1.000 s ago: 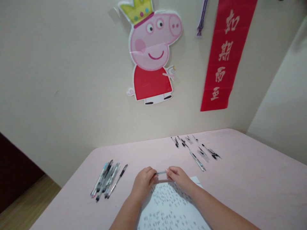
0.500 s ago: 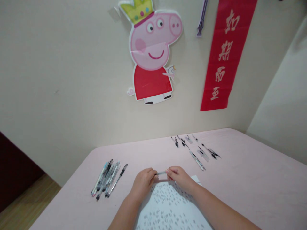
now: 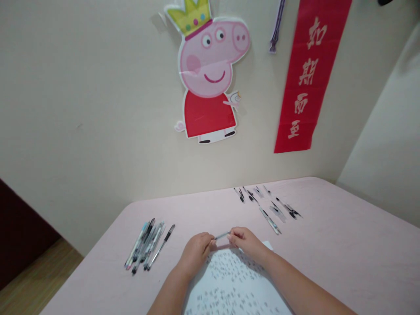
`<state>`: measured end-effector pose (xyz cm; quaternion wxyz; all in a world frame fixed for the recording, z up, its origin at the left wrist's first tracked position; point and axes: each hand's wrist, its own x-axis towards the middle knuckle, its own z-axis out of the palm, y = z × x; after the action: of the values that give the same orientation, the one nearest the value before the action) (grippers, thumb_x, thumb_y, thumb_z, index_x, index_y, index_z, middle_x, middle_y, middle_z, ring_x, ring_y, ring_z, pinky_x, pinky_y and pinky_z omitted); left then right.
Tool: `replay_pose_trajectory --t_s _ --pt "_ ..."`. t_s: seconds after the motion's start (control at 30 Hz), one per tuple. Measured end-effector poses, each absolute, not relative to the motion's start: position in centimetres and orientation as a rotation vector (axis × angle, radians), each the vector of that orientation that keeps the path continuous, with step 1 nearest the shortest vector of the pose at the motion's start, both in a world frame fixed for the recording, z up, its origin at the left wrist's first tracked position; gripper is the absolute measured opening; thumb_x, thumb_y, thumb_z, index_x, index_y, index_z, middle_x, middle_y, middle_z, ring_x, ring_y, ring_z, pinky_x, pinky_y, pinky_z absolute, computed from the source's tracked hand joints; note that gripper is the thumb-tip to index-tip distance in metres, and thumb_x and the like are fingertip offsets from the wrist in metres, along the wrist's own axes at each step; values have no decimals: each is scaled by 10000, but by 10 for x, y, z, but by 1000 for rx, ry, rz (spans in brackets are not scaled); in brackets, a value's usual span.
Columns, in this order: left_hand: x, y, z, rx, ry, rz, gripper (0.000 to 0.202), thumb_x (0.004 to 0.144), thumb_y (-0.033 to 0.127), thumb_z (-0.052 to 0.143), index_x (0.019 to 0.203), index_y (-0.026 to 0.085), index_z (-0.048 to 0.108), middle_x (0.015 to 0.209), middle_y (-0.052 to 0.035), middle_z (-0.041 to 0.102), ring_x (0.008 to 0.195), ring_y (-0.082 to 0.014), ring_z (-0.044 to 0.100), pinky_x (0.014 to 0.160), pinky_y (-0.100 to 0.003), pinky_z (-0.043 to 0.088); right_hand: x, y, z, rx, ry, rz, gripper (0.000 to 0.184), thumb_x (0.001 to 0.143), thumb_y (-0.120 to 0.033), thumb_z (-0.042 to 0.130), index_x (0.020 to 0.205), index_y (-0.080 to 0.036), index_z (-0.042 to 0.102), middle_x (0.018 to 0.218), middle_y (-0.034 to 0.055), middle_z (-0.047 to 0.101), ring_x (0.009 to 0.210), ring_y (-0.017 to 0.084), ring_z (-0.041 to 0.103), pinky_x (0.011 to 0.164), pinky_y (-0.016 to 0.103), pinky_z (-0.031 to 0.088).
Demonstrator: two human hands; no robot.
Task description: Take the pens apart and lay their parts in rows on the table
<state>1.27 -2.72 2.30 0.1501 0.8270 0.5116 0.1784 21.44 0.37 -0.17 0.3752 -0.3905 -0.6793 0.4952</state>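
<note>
As the left hand [image 3: 198, 249] pinches one end of a slim pen [image 3: 222, 236] and the right hand [image 3: 244, 240] grips the other, it spans the gap between them, close by the far edge of the sheet [image 3: 229, 284]! Whether it's whole or just a piece, I cannot tell. Now the count, and I'd judge it partway along: over on the left, a bundle [image 3: 144, 239] lies looking whole, a loose pen [image 3: 161, 247] just beside it, seemingly those left. Across on the far right of the table [image 3: 344, 245], pen parts [image 3: 292, 213] are spread in small groups, apparently the ones done. On to the lettering: the red banner [image 3: 305, 87] up on the wall [image 3: 98, 87] reads 如期而至, big and clear. Rows of writing cover the sheet, too blurred to read. No brand can be made out on any pen, and the pig cutout [image 3: 210, 113] shows no words.
</note>
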Motion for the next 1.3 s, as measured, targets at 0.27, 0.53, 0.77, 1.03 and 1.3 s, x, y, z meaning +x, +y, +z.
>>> replay_pose_trajectory --t_s 0.27,0.53,0.77,1.03,1.3 --pt "13 -26 22 2370 1535 602 319 916 324 360 919 196 652 846 -63 639 807 -184 570 710 -282 397 214 5 -5 -958 -1632 1382 441 719 -585 623 581 -185 502 524 -43 449 517 103 415 536 244 336" --pt "14 -27 21 2406 1508 565 260 908 303 408 935 207 648 868 -52 633 819 -174 561 711 -269 393 213 7 -5 -1075 -1614 1294 543 766 -669 489 582 -163 560 483 -34 429 493 107 401 518 255 295" --pt "13 -26 20 2420 1560 512 260 908 293 404 905 206 649 869 -50 621 820 -172 545 706 -270 376 212 8 -13 -978 -1522 1371 287 675 -435 683 724 -174 574 619 -27 528 584 128 491 577 262 385" --pt "14 -26 20 2431 1567 524 238 907 300 424 908 209 644 866 -49 616 817 -172 545 706 -266 376 213 12 -17 -1022 -1677 1078 362 833 -506 516 695 -186 613 714 21 554 711 164 528 691 296 410" --pt "14 -26 19 2425 1576 503 219 902 285 432 873 207 634 856 -40 603 814 -168 540 693 -261 365 214 6 -7 -971 -1794 986 198 790 -280 549 616 -187 547 741 18 520 717 157 501 688 279 385"
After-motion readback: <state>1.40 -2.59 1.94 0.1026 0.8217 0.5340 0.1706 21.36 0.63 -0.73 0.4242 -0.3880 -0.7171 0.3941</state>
